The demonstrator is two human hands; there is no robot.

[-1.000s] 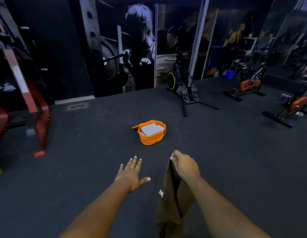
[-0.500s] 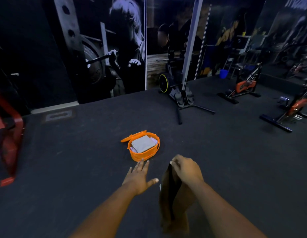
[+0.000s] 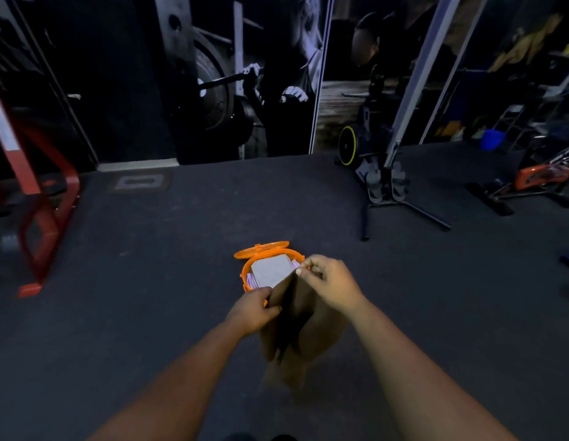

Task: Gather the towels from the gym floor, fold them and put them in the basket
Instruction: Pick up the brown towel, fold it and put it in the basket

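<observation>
Both hands, left (image 3: 252, 310) and right (image 3: 330, 284), pinch the hanging brown towel's (image 3: 303, 332) top edge above the orange basket (image 3: 245, 275) on the floor (image 3: 149, 297).

Dim, bluish light throughout, slight motion blur, and wide-angle bending toward the edges.

Brown towel (image 3: 303, 326) hanging before orange basket (image 3: 246, 275)
</observation>
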